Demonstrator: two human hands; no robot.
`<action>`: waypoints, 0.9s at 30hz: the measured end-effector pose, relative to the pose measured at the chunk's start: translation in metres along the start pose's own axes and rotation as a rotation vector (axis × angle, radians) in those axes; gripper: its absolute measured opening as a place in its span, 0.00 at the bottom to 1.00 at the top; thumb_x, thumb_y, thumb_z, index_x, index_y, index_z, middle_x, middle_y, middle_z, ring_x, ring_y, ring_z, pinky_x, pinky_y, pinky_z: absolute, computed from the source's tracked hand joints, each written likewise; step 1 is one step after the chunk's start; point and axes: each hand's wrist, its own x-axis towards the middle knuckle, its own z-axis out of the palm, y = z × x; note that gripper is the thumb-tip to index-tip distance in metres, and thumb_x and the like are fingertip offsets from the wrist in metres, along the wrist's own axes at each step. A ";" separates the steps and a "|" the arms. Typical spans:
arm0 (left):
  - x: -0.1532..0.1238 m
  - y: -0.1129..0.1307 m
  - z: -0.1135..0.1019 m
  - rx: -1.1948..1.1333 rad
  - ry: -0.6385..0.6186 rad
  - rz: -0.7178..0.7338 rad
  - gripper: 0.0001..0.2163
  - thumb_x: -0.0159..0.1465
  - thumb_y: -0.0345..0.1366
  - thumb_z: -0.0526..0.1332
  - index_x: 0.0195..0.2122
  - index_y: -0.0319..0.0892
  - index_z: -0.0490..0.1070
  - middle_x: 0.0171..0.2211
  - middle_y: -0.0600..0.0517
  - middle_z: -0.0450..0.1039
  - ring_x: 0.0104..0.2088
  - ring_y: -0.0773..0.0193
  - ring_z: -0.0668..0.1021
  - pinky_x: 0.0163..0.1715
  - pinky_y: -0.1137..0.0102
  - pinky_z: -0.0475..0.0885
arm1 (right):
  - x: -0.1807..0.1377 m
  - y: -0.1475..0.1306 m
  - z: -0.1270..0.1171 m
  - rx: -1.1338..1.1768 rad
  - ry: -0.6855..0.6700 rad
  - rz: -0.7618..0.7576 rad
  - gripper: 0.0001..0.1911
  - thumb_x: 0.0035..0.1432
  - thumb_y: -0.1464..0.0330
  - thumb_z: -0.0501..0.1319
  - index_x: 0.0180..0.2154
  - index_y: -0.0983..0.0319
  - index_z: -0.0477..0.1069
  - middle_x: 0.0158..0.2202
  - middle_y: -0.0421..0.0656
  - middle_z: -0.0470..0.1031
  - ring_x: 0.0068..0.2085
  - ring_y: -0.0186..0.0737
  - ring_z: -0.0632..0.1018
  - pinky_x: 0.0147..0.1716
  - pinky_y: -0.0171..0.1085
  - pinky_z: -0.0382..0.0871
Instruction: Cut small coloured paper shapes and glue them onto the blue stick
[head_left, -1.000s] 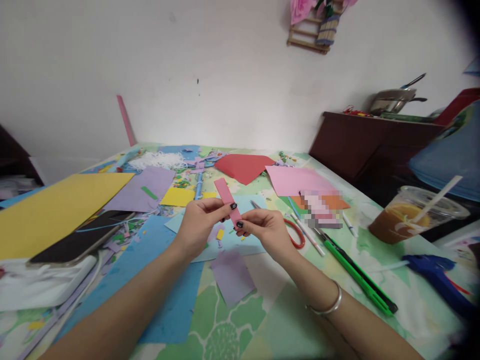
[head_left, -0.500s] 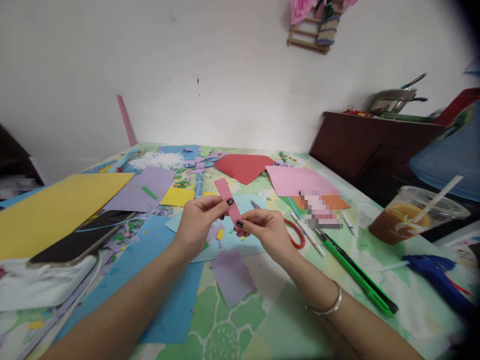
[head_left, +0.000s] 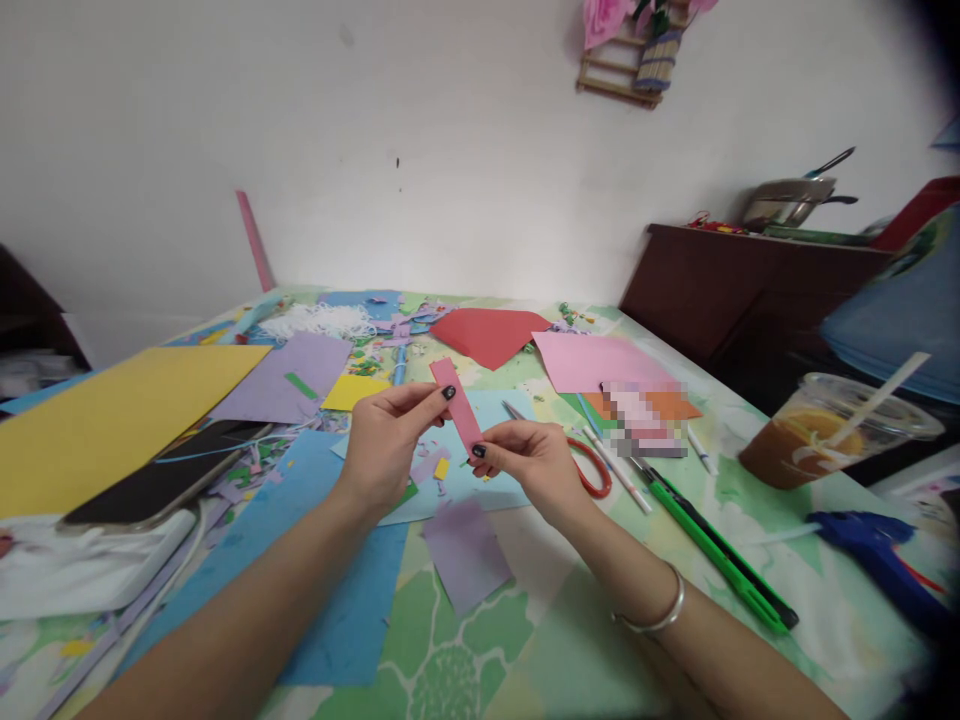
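Note:
A pink paper strip (head_left: 459, 408) slants in the air above the table, pinched by both hands. My left hand (head_left: 394, 435) is closed on its left edge near the upper end, thumb on top. My right hand (head_left: 525, 455) grips the lower end between thumb and fingers. Below them lies a light blue sheet (head_left: 487, 490) with small paper scraps on it. Scissors with red handles (head_left: 592, 468) rest just right of my right hand, partly hidden by it. A purple paper piece (head_left: 466, 555) lies nearer to me.
A green utility knife (head_left: 720, 545), a blue glue gun (head_left: 870, 545) and a cup of drink (head_left: 802, 440) are on the right. To the left lie a phone (head_left: 165, 475), a yellow sheet (head_left: 112, 420) and a blue sheet (head_left: 330, 600). A red sheet (head_left: 487, 332) lies at the back.
My left hand has shifted slightly left and up along the strip, its thumb now nearer the upper end. My right hand stays almost in place.

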 end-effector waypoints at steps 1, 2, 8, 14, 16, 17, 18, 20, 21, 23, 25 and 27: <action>0.000 -0.001 0.000 0.003 0.003 0.001 0.02 0.50 0.33 0.70 0.25 0.41 0.79 0.22 0.53 0.76 0.25 0.68 0.74 0.32 0.70 0.70 | 0.000 0.000 0.000 0.000 -0.001 0.001 0.10 0.44 0.63 0.70 0.26 0.64 0.77 0.21 0.42 0.77 0.23 0.35 0.76 0.25 0.34 0.69; 0.000 -0.001 -0.001 0.005 0.005 0.000 0.02 0.50 0.33 0.70 0.25 0.41 0.79 0.22 0.53 0.76 0.25 0.68 0.74 0.32 0.69 0.70 | 0.000 0.000 0.000 0.000 -0.003 0.002 0.10 0.44 0.63 0.70 0.26 0.64 0.77 0.21 0.42 0.77 0.23 0.35 0.76 0.25 0.35 0.69; 0.000 -0.002 0.000 -0.006 0.008 -0.008 0.02 0.50 0.33 0.70 0.25 0.41 0.80 0.22 0.53 0.76 0.25 0.68 0.73 0.31 0.70 0.69 | -0.001 0.000 0.000 -0.003 -0.007 0.003 0.10 0.44 0.63 0.69 0.26 0.63 0.77 0.21 0.42 0.77 0.23 0.35 0.76 0.26 0.34 0.69; -0.001 -0.001 0.002 -0.038 0.011 -0.014 0.02 0.50 0.33 0.69 0.25 0.40 0.80 0.22 0.52 0.77 0.25 0.69 0.73 0.30 0.70 0.69 | -0.001 -0.002 0.000 -0.024 -0.017 -0.008 0.10 0.46 0.62 0.69 0.26 0.64 0.77 0.21 0.42 0.78 0.24 0.35 0.77 0.25 0.34 0.69; -0.001 -0.001 0.002 -0.051 0.009 -0.014 0.02 0.50 0.32 0.69 0.25 0.40 0.80 0.22 0.52 0.76 0.25 0.69 0.73 0.30 0.71 0.69 | -0.001 -0.002 0.000 -0.027 -0.020 -0.010 0.11 0.46 0.62 0.68 0.26 0.64 0.77 0.22 0.43 0.78 0.24 0.35 0.77 0.25 0.34 0.68; -0.001 -0.001 0.002 -0.056 0.008 -0.014 0.02 0.50 0.32 0.69 0.25 0.40 0.80 0.22 0.52 0.76 0.25 0.69 0.73 0.30 0.71 0.69 | -0.002 -0.002 0.000 -0.028 -0.022 -0.011 0.10 0.46 0.62 0.68 0.26 0.64 0.78 0.22 0.43 0.78 0.24 0.35 0.77 0.25 0.34 0.68; -0.001 -0.001 0.002 -0.061 0.009 -0.014 0.02 0.50 0.32 0.69 0.25 0.40 0.80 0.23 0.52 0.76 0.25 0.69 0.73 0.30 0.71 0.69 | -0.002 -0.002 0.000 -0.027 -0.023 -0.012 0.10 0.46 0.62 0.68 0.26 0.64 0.78 0.22 0.43 0.78 0.24 0.35 0.77 0.25 0.33 0.68; -0.001 -0.001 0.002 -0.066 0.009 -0.013 0.02 0.50 0.32 0.69 0.25 0.40 0.80 0.23 0.52 0.76 0.25 0.70 0.73 0.30 0.71 0.69 | -0.002 -0.002 0.000 -0.023 -0.026 -0.012 0.10 0.47 0.62 0.68 0.26 0.64 0.78 0.22 0.43 0.78 0.23 0.34 0.77 0.25 0.33 0.69; -0.001 -0.001 0.002 -0.067 0.010 -0.013 0.02 0.50 0.32 0.69 0.25 0.40 0.80 0.23 0.52 0.77 0.25 0.70 0.73 0.30 0.71 0.69 | -0.002 -0.002 -0.001 -0.022 -0.027 -0.012 0.10 0.47 0.62 0.68 0.26 0.64 0.77 0.22 0.43 0.78 0.23 0.34 0.77 0.25 0.33 0.69; -0.002 -0.001 0.003 -0.067 0.015 -0.016 0.02 0.50 0.32 0.69 0.25 0.40 0.80 0.23 0.52 0.77 0.25 0.69 0.73 0.31 0.71 0.69 | -0.002 -0.002 -0.001 -0.019 -0.030 -0.012 0.10 0.47 0.62 0.68 0.26 0.64 0.77 0.22 0.43 0.78 0.24 0.35 0.77 0.25 0.33 0.69; -0.002 0.000 0.003 -0.068 0.022 -0.019 0.02 0.49 0.32 0.69 0.25 0.40 0.79 0.23 0.53 0.77 0.25 0.69 0.73 0.31 0.70 0.69 | -0.002 -0.002 -0.001 -0.016 -0.032 -0.011 0.11 0.47 0.62 0.68 0.26 0.64 0.77 0.22 0.43 0.78 0.24 0.35 0.77 0.25 0.34 0.69; -0.002 0.000 0.003 -0.070 0.026 -0.023 0.02 0.49 0.32 0.70 0.24 0.41 0.79 0.23 0.53 0.76 0.25 0.69 0.73 0.31 0.70 0.69 | -0.002 -0.002 -0.001 -0.011 -0.031 -0.008 0.11 0.46 0.61 0.68 0.26 0.64 0.77 0.22 0.43 0.78 0.23 0.35 0.77 0.25 0.34 0.70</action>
